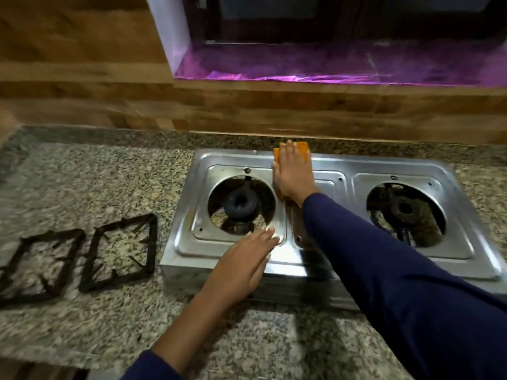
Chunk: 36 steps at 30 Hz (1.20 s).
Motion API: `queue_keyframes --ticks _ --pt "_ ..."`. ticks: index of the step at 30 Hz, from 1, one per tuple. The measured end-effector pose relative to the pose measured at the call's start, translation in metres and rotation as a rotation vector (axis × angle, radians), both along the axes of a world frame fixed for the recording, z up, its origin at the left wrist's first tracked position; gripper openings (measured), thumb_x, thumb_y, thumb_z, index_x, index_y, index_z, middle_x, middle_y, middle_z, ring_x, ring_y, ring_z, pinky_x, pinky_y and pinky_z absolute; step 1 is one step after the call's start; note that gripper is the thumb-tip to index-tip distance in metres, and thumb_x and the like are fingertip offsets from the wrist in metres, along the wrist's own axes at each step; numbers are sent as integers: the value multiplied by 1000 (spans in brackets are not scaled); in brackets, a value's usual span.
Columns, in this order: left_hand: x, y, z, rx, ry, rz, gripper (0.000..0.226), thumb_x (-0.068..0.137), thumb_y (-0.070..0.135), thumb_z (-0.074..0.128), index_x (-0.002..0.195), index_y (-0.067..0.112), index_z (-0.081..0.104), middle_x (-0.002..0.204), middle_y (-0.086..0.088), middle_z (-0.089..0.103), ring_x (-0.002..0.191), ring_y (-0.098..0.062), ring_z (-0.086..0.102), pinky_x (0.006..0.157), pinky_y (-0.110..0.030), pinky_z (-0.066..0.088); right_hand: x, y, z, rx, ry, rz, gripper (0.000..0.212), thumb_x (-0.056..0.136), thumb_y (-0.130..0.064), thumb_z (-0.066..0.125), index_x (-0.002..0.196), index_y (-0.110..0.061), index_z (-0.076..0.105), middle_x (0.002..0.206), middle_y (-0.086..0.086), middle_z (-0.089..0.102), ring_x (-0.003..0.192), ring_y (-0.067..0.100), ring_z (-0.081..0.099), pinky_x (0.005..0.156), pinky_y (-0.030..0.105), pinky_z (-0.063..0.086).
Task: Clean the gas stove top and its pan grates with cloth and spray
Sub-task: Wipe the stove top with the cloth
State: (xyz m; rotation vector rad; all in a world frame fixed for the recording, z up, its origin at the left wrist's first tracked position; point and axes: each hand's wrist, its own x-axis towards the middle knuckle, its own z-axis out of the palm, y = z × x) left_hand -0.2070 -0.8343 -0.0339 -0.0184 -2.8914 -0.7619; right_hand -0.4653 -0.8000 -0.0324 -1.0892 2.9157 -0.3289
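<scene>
A speckled granite worktop (82, 174) carries the steel stove top (315, 264), its two pan grates (79, 259) lifted off at nine o'clock. The right hand (292, 174) presses an orange cloth (301, 148) at the stove's twelve o'clock edge, fingers straight and together. The left hand (241, 264), fingers flat, steadies the front. Best to wipe in long overlapping passes, working round each burner hole — no spray bottle shows.

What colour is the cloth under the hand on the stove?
Orange. The cloth shows beyond the right hand pressing it flat, in the head view.

Speckled granite counter (90, 185), wood-look wall (82, 86)
</scene>
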Motion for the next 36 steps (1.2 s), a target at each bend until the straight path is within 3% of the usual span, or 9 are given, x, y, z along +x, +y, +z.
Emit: queue_keyframes --ticks 3,6,9,12,14,18,24,32,36 --pt "18 -23 -1 -40 12 -9 41 102 24 38 142 18 48 153 0 42 143 -14 35 116 -37 31 11 -25 1 14 -14 236 60 105 -38 27 157 -12 15 165 9 15 153 22 9 123 46 3" --pt "27 -36 0 7 15 -6 43 102 27 35 140 18 52 152 1 44 143 -12 35 116 -37 33 9 -13 7 -21 -85 320 59 104 -41 24 157 -14 20 164 10 18 153 24 9 123 43 4" --pt "35 -49 -3 36 43 21 42 101 31 40 137 17 55 149 0 47 143 -13 35 112 -44 39 32 21 5 -57 -84 257 60 100 -48 25 155 -26 28 164 16 11 152 36 2 122 48 4" --pt "45 -66 2 -23 90 235 49 95 40 54 139 18 54 149 -1 46 144 -14 31 116 -48 31 87 65 2 -70 -128 64 55 101 -50 26 154 -40 22 165 15 -8 150 36 -13 121 49 -6" --pt "51 -84 5 -68 59 396 59 92 47 57 144 21 46 155 -2 38 147 -17 24 119 -46 21 128 89 4 -68 -163 -3 57 101 -50 20 156 -36 17 165 16 -4 152 33 -8 123 49 2" --pt "59 -110 -3 -38 -61 508 80 91 67 36 153 18 27 163 -4 18 151 -19 12 121 -48 14 189 87 2 -17 -105 -52 64 100 -46 18 158 -20 11 164 18 2 153 31 -2 124 45 4" --pt "57 -109 -9 -40 -33 486 80 97 61 7 153 6 25 161 -13 20 150 -25 15 119 -48 21 231 5 2 -51 -103 134 63 102 -36 27 155 -2 18 161 23 20 150 35 16 124 45 5" --pt "57 -109 -9 -33 7 473 74 99 56 13 152 6 27 161 -12 21 150 -24 17 117 -46 24 218 47 0 -137 -116 320 57 101 -35 33 150 -5 36 157 18 33 148 32 25 121 45 20" --pt "55 -108 -8 -35 10 474 75 98 57 12 151 6 30 160 -12 24 148 -26 21 116 -46 25 183 133 0 -91 -76 -24 62 101 -49 21 156 -20 25 165 12 10 153 28 4 124 47 6"
